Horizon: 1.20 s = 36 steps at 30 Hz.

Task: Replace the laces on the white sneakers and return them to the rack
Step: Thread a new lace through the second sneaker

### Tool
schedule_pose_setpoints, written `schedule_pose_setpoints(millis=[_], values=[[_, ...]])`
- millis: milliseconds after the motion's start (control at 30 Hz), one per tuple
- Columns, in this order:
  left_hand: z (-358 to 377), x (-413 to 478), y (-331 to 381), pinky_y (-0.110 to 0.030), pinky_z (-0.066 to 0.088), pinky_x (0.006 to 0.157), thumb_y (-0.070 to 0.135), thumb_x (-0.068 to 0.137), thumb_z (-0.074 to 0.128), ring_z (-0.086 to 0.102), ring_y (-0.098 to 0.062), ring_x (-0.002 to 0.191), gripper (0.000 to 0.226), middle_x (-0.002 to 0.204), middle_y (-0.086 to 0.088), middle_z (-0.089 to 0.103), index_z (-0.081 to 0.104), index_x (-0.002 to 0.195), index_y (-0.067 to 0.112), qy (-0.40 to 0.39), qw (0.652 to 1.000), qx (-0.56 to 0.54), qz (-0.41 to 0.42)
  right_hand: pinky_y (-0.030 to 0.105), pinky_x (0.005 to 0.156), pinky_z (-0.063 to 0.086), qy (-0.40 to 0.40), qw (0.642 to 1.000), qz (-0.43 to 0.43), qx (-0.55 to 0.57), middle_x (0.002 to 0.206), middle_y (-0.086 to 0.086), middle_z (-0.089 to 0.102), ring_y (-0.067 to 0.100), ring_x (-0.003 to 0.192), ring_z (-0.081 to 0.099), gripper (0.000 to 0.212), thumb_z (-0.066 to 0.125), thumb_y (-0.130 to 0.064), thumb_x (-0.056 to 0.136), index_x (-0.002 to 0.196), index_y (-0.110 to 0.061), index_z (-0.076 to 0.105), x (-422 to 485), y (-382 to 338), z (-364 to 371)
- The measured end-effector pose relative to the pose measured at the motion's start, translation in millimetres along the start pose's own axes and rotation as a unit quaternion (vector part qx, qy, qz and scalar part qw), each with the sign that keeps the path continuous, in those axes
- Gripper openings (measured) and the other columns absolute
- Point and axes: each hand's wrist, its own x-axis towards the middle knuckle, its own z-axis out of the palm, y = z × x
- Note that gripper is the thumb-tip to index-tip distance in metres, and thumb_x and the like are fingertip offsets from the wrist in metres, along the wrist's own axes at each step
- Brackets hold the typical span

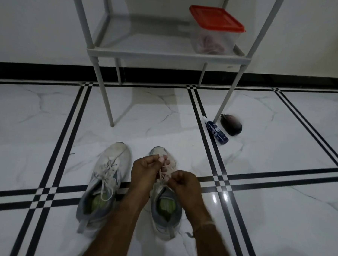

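Two white sneakers stand side by side on the marble floor (277, 202) in the lower middle of the frame, toes pointing up the picture toward the rack (164, 56). The left sneaker (106, 181) sits apart from both hands, with a white lace (108, 170) loosely threaded and its ends trailing over the tongue into the opening. The right sneaker (164, 211) lies directly under the hands, its toe showing just above them and its heel below. The left hand (144, 170) is closed in a pinch grip on the pale pink lace (164, 174) near the toe end of the eyelets, fingertips touching the lace. The right hand (183, 184), just below and to the right of it, is also closed, its grip pinched on the same lace over the middle of the shoe; a thin band circles that wrist. The lace runs taut between the two hands. In the upper middle of the frame the grey rack's low shelf carries a clear container (214, 38) with a red lid, something reddish inside it that cannot be made out. Right of centre, beside the rack's front leg, a dark blue bottle (217, 131) lies on the floor next to a dark oval brush (231, 124).
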Motion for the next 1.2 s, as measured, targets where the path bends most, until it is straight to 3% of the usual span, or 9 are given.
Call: schedule_pose_setpoints(millis=[167,300,367,600,767,833,933,1067,1200], values=[[-20,11,-36,-0.054,0.062,0.066,0.014,0.092,0.069,0.073,-0.025,0.071,0.029,0.085,-0.004,0.073,0.050,0.113,0.020,0.147,0.968,0.185,0.086,0.035,0.067,0.061,0.100,0.987,0.067,0.104,0.077,0.013,0.074,0.022,0.068,0.072,0.033,0.077,-0.008,0.088,0.100,-0.022,0.050,3,9,-7],[-41,8,-57,-0.047,0.051,0.094,0.019,0.091,0.064,0.054,-0.027,0.119,0.029,0.133,-0.004,0.057,0.062,0.118,0.028,0.094,0.843,0.453,0.276,0.021,0.066,0.055,0.097,0.993,-0.034,-0.058,0.073,-0.001,0.070,0.013,0.071,0.068,0.026,0.073,-0.010,0.091,0.090,-0.029,0.055,3,22,-8],[-44,3,-62,-0.044,0.045,0.101,0.037,0.091,0.055,0.045,-0.022,0.130,0.024,0.140,0.002,0.055,0.071,0.109,0.034,0.010,0.832,0.466,0.301,0.014,0.074,0.053,0.075,0.990,-0.082,-0.084,0.081,-0.008,0.072,0.006,0.080,0.068,0.025,0.069,-0.003,0.092,0.086,-0.027,0.066,5,26,-8],[-40,1,-54,-0.036,0.046,0.082,0.031,0.087,0.043,0.057,-0.013,0.079,0.021,0.074,0.013,0.058,0.058,0.074,0.026,-0.024,0.818,0.487,0.304,0.039,0.090,0.058,-0.005,0.987,-0.091,-0.131,0.097,-0.001,0.072,0.012,0.094,0.067,0.011,0.071,-0.005,0.091,0.095,-0.014,0.076,10,41,-27],[-49,6,-58,-0.042,0.058,0.064,0.017,0.095,0.052,0.053,-0.005,0.060,0.025,0.059,0.009,0.054,0.055,0.070,0.020,-0.079,0.880,0.435,0.177,0.038,0.087,0.043,0.086,0.938,-0.106,-0.317,0.110,-0.011,0.062,0.015,0.109,0.051,0.019,0.077,-0.045,0.081,0.074,-0.027,0.077,1,45,-40],[-49,3,-48,-0.035,0.056,0.057,0.024,0.099,0.058,0.053,-0.003,0.055,0.031,0.055,0.011,0.057,0.060,0.068,0.020,-0.100,0.914,0.372,0.128,0.040,0.092,0.046,0.047,0.973,-0.082,-0.211,0.105,-0.011,0.069,0.014,0.108,0.059,0.028,0.072,-0.048,0.076,0.068,-0.021,0.076,-3,35,-45],[-38,-5,-30,-0.023,0.044,0.050,0.033,0.103,0.056,0.053,-0.012,0.056,0.037,0.063,0.000,0.061,0.063,0.074,0.011,-0.102,0.983,0.138,-0.067,0.040,0.086,0.054,-0.042,0.995,-0.009,0.095,0.086,0.015,0.073,0.020,0.086,0.070,0.034,0.074,-0.037,0.083,0.082,-0.003,0.077,-8,11,-40],[-31,-11,-33,-0.020,0.051,0.057,0.024,0.103,0.053,0.063,-0.012,0.072,0.030,0.082,-0.006,0.071,0.072,0.087,0.008,-0.105,0.982,-0.066,-0.144,0.029,0.084,0.058,-0.070,0.980,-0.012,0.188,0.095,0.015,0.078,0.023,0.096,0.075,0.030,0.058,-0.019,0.103,0.098,0.004,0.076,-20,-6,-30],[-28,-13,-36,-0.025,0.060,0.068,0.019,0.095,0.061,0.070,-0.019,0.087,0.025,0.100,-0.014,0.076,0.074,0.105,0.000,-0.084,0.980,-0.131,-0.126,0.020,0.068,0.056,0.016,0.972,0.001,0.235,0.087,0.020,0.076,0.019,0.077,0.074,0.029,0.059,-0.018,0.101,0.094,0.007,0.073,-17,-10,-20]])
